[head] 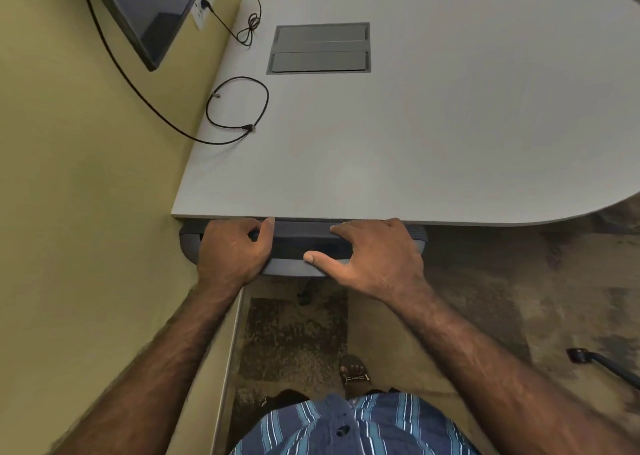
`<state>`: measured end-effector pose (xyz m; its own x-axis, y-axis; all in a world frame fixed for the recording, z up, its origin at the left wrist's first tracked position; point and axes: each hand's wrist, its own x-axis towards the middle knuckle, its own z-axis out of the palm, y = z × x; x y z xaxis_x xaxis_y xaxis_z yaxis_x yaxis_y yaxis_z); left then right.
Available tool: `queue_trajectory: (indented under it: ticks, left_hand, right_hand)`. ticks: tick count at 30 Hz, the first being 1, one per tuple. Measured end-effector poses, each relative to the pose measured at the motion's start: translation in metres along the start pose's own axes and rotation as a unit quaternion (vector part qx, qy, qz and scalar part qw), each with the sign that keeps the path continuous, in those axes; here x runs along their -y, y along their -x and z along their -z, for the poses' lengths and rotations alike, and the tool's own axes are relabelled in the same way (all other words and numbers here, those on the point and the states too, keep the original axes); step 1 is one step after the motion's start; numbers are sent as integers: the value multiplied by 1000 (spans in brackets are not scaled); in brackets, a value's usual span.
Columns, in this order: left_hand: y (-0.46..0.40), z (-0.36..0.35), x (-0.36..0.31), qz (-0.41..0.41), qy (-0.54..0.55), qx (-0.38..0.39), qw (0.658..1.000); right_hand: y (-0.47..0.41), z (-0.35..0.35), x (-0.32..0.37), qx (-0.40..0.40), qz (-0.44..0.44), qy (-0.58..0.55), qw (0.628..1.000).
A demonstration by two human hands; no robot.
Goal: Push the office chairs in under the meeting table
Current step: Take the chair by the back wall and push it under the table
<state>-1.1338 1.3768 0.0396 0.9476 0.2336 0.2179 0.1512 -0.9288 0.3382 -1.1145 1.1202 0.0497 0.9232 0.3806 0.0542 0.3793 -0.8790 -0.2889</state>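
Observation:
The top of a grey office chair's backrest (298, 246) shows just below the near edge of the pale grey meeting table (398, 136); the seat is hidden under the tabletop. My left hand (233, 248) grips the left part of the backrest top, fingers curled over it. My right hand (370, 255) holds the right part, fingers over the top and thumb along the near face. The backrest sits close against the table edge.
A yellow-green wall (86, 195) runs along the left, with a mounted screen (152, 7) and a socket strip. Black cables (239, 108) lie on the table near a grey cable hatch (320, 48). Carpet floor lies below; another chair's castor leg (588, 357) is at the right.

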Motion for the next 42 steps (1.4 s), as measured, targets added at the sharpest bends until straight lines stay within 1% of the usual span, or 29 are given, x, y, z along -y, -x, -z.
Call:
queue_trajectory:
  ticks: [6,8,12,16,19,23,25,27,29,31,33,34,36,37,39,40,42]
  left_hand:
    - [2,-1,1,-4,5,-1,1000]
    - [4,2,0,-11,4,6,1000]
    - [5,6,0,-30,40,14,999]
    - [7,5,-2,-36,40,22,998]
    - [7,6,-4,-61,41,32,997]
    - [9,7,-9,-89,37,71,993]
    - [11,7,-12,-101,43,77,991]
    - [22,9,-22,-145,50,78,985]
    - [30,10,-34,-176,52,75,980]
    - [38,9,-43,-200,63,76,975]
    - [52,6,-55,-243,75,87,963]
    - [51,6,-56,-249,77,83,962]
    - [65,1,-70,-296,87,77,948]
    - [63,1,-70,-300,84,67,948]
    - [78,-5,-85,-337,85,62,936]
    - [75,-5,-83,-333,74,59,938]
    - [88,-11,-99,-352,66,94,929]
  right_hand:
    - [4,-2,1,-11,-24,5,1000]
    - [3,-2,3,-8,-31,8,999]
    - [6,3,7,12,-59,18,998]
    - [8,6,9,31,-83,18,996]
    - [12,7,10,29,-102,22,994]
    - [24,2,17,-10,-136,43,990]
    - [28,-7,23,-24,-147,47,988]
    - [44,-15,33,-46,-158,59,985]
    - [51,-21,39,-70,-153,65,984]
    - [60,-25,44,-89,-148,51,984]
    - [84,-29,49,-103,-153,39,982]
    - [83,-30,52,-105,-144,36,983]
    - [108,-29,53,-109,-151,38,982]
    - [107,-28,56,-107,-137,34,984]
    - [133,-22,50,-109,-150,17,982]
    - [131,-19,52,-106,-140,-5,984]
    - [160,-15,47,-104,-182,-35,977]
